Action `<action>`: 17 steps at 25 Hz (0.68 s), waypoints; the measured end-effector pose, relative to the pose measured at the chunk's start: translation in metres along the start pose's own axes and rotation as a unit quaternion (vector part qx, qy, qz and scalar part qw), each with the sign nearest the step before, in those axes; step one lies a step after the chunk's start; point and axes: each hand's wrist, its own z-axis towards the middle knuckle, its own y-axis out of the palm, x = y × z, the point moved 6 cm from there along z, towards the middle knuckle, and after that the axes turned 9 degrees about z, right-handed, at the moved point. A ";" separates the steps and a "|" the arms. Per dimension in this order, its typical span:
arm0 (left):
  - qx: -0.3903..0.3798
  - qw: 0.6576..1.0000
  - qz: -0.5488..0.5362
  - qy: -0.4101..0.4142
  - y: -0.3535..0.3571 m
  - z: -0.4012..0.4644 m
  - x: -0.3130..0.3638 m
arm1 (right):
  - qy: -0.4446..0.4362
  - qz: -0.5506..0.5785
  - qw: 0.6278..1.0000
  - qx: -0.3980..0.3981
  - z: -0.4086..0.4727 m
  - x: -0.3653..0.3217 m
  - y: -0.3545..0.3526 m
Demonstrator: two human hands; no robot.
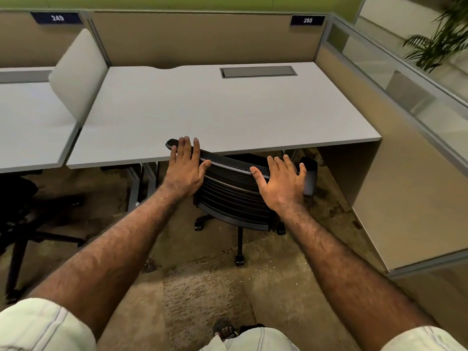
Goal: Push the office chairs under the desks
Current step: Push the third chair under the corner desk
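Two dark number plates with white digits can be read. One plate (pixel 56 18), clipped to the top rail of the partition far beyond and left of the fingers, reads "249". The other plate (pixel 307 20), on the same rail beyond and right of the fingers, reads "250".

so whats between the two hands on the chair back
In the head view, only the chair's black mesh top edge runs between the left hand and the right hand; nothing else sits on that stretch.
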 end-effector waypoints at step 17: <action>0.016 0.991 0.035 -0.127 0.061 -0.160 -0.034 | -0.378 0.023 0.918 -0.120 -0.093 -0.099 0.084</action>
